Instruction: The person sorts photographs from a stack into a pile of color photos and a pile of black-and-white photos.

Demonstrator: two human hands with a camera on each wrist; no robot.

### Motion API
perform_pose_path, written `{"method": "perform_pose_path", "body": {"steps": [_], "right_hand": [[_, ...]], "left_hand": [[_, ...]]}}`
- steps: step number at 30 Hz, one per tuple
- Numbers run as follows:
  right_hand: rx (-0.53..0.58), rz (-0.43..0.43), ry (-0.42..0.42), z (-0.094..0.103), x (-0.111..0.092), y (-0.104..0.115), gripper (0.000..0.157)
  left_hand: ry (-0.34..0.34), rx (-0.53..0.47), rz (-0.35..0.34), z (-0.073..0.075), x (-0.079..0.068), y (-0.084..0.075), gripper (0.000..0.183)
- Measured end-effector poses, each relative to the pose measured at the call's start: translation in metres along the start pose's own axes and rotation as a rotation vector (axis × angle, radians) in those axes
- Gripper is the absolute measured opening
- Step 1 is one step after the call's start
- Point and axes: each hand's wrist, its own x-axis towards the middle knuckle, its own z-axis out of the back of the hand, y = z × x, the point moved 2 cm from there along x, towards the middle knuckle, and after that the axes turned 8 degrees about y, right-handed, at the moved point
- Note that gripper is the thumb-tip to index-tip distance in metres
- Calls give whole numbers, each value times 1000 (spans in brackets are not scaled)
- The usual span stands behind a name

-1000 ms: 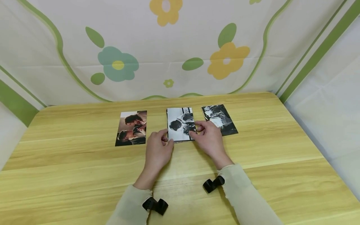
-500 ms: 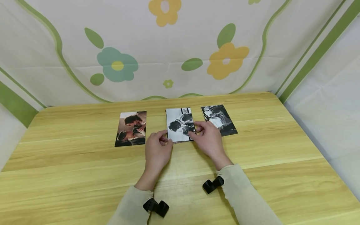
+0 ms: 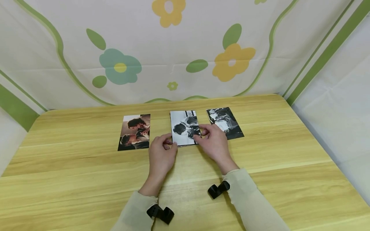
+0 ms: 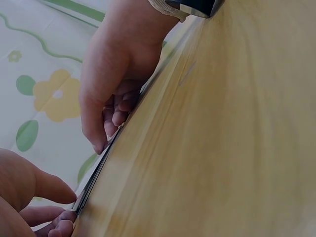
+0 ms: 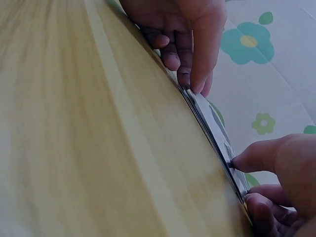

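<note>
Thumbs and curled fingers of both hands pinch one thin stack of rectangular photo prints point(image 3: 185, 130), the uppermost a black-and-white picture on a pale ground; each grip is drawn in to about the thickness of the stack. With my left hand point(image 3: 162, 155) I hold the stack's left corner on the side towards me, thumb at the upper edge, fingers bent by the side. With my right hand point(image 3: 216, 142) I hold its right edge, thumb laid on the upper face, fingers bent at the rim; whether any fingertips reach beneath, I cannot tell. Several layers show along the stack's side in the wrist views, and a darker margin peeks out along the edge nearest me.

The stack is at the pale yellow wood-grain tabletop point(image 3: 86, 173). Left of it, well apart from its edge, lies a brown-toned colour print of two figures point(image 3: 134, 132). Right of it, a dark black-and-white print point(image 3: 226, 122) lies at a slant, partly covered by my right hand. Beyond the stack hangs a white cloth with teal and yellow flowers point(image 3: 173, 45).
</note>
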Motion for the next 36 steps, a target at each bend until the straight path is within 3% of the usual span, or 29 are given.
{"method": "perform_pose_path", "body": {"steps": [21,36], "right_hand": [[7,-2,0,-1,0,0,50],[-8,-11,7,-1,0,1,64]], "left_hand": [[-8,-72,39,-1,-1,2,31],[-8,-103,54,0,-3,0,32]]}}
